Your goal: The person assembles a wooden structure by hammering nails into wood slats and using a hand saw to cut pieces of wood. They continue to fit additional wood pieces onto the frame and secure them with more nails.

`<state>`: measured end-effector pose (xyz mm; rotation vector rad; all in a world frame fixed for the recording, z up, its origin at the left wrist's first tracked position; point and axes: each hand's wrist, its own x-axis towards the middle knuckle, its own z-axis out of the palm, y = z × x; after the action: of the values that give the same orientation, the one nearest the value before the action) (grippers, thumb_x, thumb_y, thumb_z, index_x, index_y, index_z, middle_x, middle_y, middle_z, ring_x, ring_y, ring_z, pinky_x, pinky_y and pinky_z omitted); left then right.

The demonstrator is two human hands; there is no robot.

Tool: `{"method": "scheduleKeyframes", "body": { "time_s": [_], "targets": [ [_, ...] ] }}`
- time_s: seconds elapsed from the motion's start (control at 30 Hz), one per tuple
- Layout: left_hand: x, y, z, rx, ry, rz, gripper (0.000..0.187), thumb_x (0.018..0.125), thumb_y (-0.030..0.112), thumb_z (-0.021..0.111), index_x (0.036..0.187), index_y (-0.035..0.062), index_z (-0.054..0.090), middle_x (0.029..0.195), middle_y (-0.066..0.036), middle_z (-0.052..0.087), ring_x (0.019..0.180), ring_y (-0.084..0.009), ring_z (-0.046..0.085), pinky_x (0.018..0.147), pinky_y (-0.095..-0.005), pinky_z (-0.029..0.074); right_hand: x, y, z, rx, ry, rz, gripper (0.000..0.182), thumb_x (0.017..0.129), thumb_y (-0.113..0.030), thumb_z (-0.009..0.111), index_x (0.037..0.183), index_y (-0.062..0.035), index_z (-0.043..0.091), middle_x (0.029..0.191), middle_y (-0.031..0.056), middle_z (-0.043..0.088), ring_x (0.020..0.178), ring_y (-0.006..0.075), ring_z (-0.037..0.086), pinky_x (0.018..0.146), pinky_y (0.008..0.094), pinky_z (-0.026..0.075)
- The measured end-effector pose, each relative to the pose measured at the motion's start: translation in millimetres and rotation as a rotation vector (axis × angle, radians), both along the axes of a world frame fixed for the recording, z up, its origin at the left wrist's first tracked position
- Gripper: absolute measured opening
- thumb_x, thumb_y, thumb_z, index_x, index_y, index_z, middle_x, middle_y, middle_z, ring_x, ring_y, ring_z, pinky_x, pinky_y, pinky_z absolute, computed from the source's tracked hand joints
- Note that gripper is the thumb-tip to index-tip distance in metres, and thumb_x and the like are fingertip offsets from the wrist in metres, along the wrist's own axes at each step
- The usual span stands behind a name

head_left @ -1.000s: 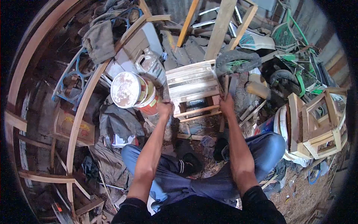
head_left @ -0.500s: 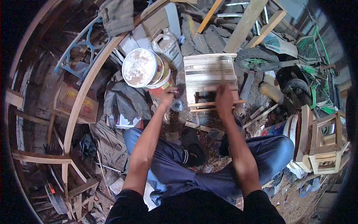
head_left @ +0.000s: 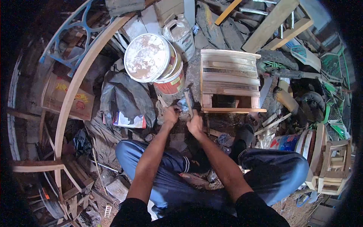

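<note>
Right hand closed round hammer; left hand curled, hold unclear | littered dirt floor | timber, buckets around

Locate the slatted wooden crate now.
In the head view, the slatted crate sits right of the stacked buckets, ahead and right of the right hand.

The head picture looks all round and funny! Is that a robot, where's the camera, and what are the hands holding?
No robot here: those are a person's bare hands. The camera is worn on their head, looking forward and down. The right hand grips what looks like a hammer. The left hand is close by, but I can't tell what its fingers hold. Around them are a slatted wooden piece, buckets and a cardboard box.
</note>
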<state>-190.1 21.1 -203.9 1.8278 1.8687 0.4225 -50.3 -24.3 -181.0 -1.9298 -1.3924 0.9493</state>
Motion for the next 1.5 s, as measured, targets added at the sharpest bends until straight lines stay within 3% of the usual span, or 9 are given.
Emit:
{"method": "scheduleKeyframes", "body": {
  "time_s": [0.13, 0.2, 0.27, 0.33, 0.57, 0.77, 1.03, 1.2, 1.5],
  "targets": [
    [7.1, 19.1, -31.6, 0.032, -0.175, -0.206, 0.019, 0.077, 0.011, 0.061, 0.094, 0.0124, 0.069, 0.093, -0.016, 0.066, 0.091, -0.0343, 0.061, 0.08, -0.0423, 0.047, -19.5, 23.0, -49.0, -0.041, 0.005, -0.062, 0.019, 0.082, -0.013, 0.056, 0.097, -0.0019, 0.055, 0.077, 0.0279, 0.06, 0.077, 0.0473, 0.058, 0.064, 0.0515, 0.046],
    [12.7, 30.8, -38.9, -0.091, -0.151, -0.18, 0.021, 0.079, 0.012, 0.056, 0.095, 0.0106, 0.069, 0.096, -0.017, 0.065, 0.093, -0.0352, 0.06, 0.082, -0.0433, 0.047, -26.8, 32.5, -103.5, -0.099, 0.487, -0.283, 0.025, 0.084, -0.012, 0.055, 0.107, -0.0035, 0.052, 0.074, 0.0258, 0.061, 0.072, 0.0451, 0.059, 0.062, 0.0499, 0.046],
    [15.2, 42.5, -59.3, -0.16, 0.191, -0.103, 0.025, 0.082, 0.016, 0.048, 0.097, 0.0089, 0.068, 0.099, -0.016, 0.064, 0.092, -0.0368, 0.06, 0.083, -0.0444, 0.047, -21.9, 34.7, -92.3, -0.095, 0.382, -0.235, 0.032, 0.085, -0.011, 0.053, 0.116, -0.0063, 0.046, 0.076, 0.0237, 0.061, 0.073, 0.0437, 0.06, 0.064, 0.0492, 0.046],
    [12.8, 46.4, -71.7, -0.006, 0.101, -0.152, 0.028, 0.083, 0.017, 0.044, 0.098, 0.0098, 0.067, 0.101, -0.013, 0.064, 0.095, -0.0346, 0.06, 0.085, -0.0441, 0.046, -19.8, 37.1, -69.2, -0.082, 0.04, -0.194, 0.032, 0.086, -0.012, 0.054, 0.117, -0.0081, 0.045, 0.083, 0.0231, 0.062, 0.08, 0.0437, 0.059, 0.069, 0.0499, 0.045],
    [10.5, 52.3, -62.7, 0.225, 0.368, -0.653, 0.027, 0.076, 0.014, 0.05, 0.097, 0.0148, 0.067, 0.114, -0.007, 0.058, 0.107, -0.0292, 0.054, 0.089, -0.0424, 0.044, -18.6, 40.7, -57.5, -0.115, 0.085, -0.23, 0.033, 0.085, -0.012, 0.057, 0.115, -0.0063, 0.045, 0.097, 0.0237, 0.061, 0.091, 0.0436, 0.057, 0.077, 0.0506, 0.044],
    [1.2, 58.8, -54.7, 0.217, 0.034, -0.446, 0.025, 0.071, 0.003, 0.058, 0.093, 0.0121, 0.067, 0.108, -0.009, 0.063, 0.101, -0.0311, 0.058, 0.085, -0.0399, 0.047, -18.0, 40.0, -58.9, -0.134, 0.027, -0.183, 0.028, 0.085, -0.012, 0.057, 0.11, -0.0052, 0.048, 0.097, 0.0232, 0.061, 0.094, 0.0428, 0.057, 0.076, 0.0481, 0.045],
    [4.3, 51.8, -28.7, -0.016, -0.822, 0.077, 0.01, 0.084, 0.008, 0.061, 0.09, 0.0011, 0.065, 0.083, -0.004, 0.066, 0.076, -0.0105, 0.057, 0.073, -0.0247, 0.045, -31.1, 46.0, -55.6, 0.096, 0.045, -0.227, 0.026, 0.082, -0.014, 0.063, 0.105, -0.0044, 0.053, 0.084, 0.0206, 0.063, 0.082, 0.0406, 0.061, 0.07, 0.0454, 0.048],
    [-1.8, 40.2, 20.7, -0.101, -0.894, 0.105, 0.015, 0.086, 0.012, 0.061, 0.095, -0.0004, 0.064, 0.085, -0.002, 0.065, 0.079, -0.0106, 0.057, 0.074, -0.0245, 0.045, -41.3, 52.9, 11.9, 0.044, -0.005, -0.291, 0.026, 0.081, -0.015, 0.064, 0.103, -0.0043, 0.055, 0.084, 0.0207, 0.063, 0.081, 0.0407, 0.061, 0.069, 0.045, 0.048],
    [18.7, 31.8, 98.8, 0.008, -1.107, 0.169, 0.016, 0.085, 0.011, 0.063, 0.097, 0.0, 0.062, 0.08, -0.003, 0.064, 0.065, -0.0096, 0.052, 0.064, -0.0237, 0.045, 16.1, 35.4, 115.3, 0.474, 0.132, -0.181, 0.025, 0.084, -0.019, 0.059, 0.099, 0.0008, 0.057, 0.082, 0.0257, 0.062, 0.082, 0.0435, 0.06, 0.071, 0.0477, 0.047]
  ]
}}
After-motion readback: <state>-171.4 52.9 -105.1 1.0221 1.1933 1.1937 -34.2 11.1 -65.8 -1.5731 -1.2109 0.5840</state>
